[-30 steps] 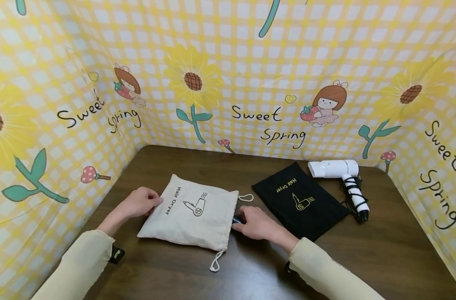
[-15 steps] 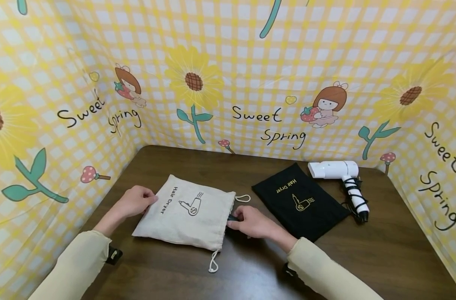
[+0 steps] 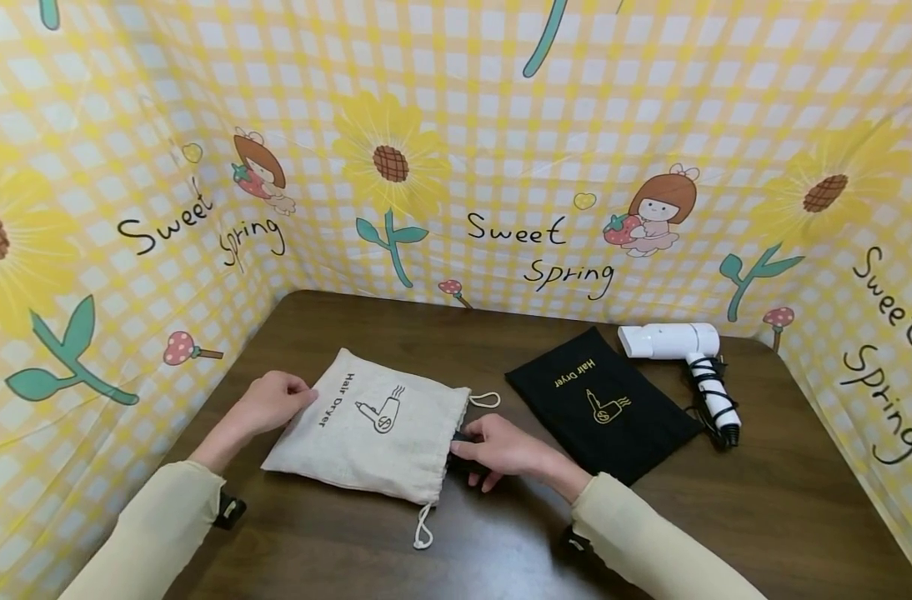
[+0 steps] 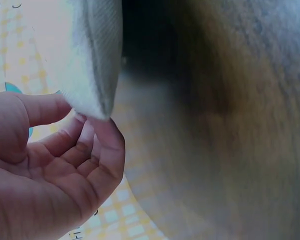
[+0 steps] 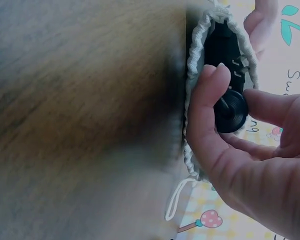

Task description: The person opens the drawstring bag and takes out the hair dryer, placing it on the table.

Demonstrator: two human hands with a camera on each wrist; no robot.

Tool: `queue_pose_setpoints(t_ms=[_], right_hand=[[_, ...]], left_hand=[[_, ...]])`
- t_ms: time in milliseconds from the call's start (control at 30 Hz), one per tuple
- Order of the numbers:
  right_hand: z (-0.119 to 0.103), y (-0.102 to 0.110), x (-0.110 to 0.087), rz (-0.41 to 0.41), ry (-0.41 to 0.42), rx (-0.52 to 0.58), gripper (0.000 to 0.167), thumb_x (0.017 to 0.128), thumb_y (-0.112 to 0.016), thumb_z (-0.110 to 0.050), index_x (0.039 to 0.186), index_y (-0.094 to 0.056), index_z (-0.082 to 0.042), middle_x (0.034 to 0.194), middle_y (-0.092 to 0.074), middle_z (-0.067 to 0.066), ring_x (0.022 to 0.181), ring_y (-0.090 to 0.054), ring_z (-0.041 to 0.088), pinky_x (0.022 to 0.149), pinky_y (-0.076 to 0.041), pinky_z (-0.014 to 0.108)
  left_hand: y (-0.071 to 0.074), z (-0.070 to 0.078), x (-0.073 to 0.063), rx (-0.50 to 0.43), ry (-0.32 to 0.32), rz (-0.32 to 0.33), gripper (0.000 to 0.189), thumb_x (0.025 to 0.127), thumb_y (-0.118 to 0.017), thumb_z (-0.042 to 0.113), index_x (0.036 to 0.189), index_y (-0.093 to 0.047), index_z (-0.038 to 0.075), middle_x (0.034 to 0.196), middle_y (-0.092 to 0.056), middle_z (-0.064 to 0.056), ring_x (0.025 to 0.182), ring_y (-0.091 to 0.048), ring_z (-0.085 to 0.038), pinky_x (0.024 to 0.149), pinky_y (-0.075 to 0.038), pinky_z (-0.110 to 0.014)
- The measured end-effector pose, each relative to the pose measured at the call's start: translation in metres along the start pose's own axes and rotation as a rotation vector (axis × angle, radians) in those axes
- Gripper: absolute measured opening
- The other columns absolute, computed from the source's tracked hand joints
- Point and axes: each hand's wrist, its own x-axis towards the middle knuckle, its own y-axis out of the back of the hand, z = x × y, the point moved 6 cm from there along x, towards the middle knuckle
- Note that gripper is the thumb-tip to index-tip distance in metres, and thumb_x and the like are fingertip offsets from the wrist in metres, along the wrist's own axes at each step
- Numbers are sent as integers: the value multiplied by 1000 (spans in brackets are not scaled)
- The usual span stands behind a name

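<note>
A cream drawstring bag (image 3: 373,433) printed "Hair Dryer" lies in the middle of the table, its mouth to the right. My left hand (image 3: 276,402) pinches the edge of its bottom end between thumb and fingers, as the left wrist view shows with the bag's corner (image 4: 97,95). At the mouth, my right hand (image 3: 501,448) grips the round end of a black hair dryer (image 5: 231,114) with thumb and fingers. Most of the dryer is inside the bag and hidden. In the right wrist view the gathered rim (image 5: 192,60) surrounds its black body.
A black cloth bag (image 3: 602,408) with gold hair dryer print lies flat to the right. Beyond it rests a white hair dryer (image 3: 669,340), cord wound round its handle. Drawstring loops (image 3: 423,529) stick out from the cream bag. Patterned yellow cloth (image 3: 456,167) surrounds the brown table (image 3: 336,550).
The cream bag has slid slightly left with my left hand. My right hand has also moved left, and a lower finger now shows beneath the black dryer's end.
</note>
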Motion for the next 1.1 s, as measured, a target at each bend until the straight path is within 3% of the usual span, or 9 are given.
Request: queue_pose_setpoints(t_ms=[167, 367, 867, 1100], right_hand=[[0, 3, 0, 50, 68, -67, 24, 107, -62, -16, 97, -66, 5, 67, -67, 12, 58, -68, 24, 54, -58, 35], [2, 6, -1, 103, 122, -91, 27, 107, -63, -17, 91, -66, 4, 61, -64, 6, 50, -60, 16, 54, -55, 36], [4, 11, -12, 156, 139, -78, 27, 107, -62, -18, 96, -68, 6, 60, -62, 5, 52, -56, 12, 53, -45, 28], [6, 13, -17, 163, 145, -63, 26, 107, -62, -17, 97, -68, 6, 62, -61, 4, 54, -56, 13, 56, -49, 34]], left_hand=[[-3, 3, 3, 10, -8, 49, 26, 105, -65, 22, 90, -75, 3, 79, -64, -5, 72, -55, -22, 63, -45, -36], [-4, 2, 3, 7, 3, 76, 26, 104, -64, 19, 83, -71, 5, 76, -61, -5, 70, -54, -23, 62, -43, -36], [-1, 2, 3, 11, 2, 80, 26, 104, -64, 19, 84, -72, 5, 76, -62, -4, 70, -54, -23, 62, -44, -36], [-1, 3, 2, 7, 7, 83, 25, 104, -64, 18, 84, -72, 5, 77, -62, -5, 71, -54, -23, 63, -44, -37]])
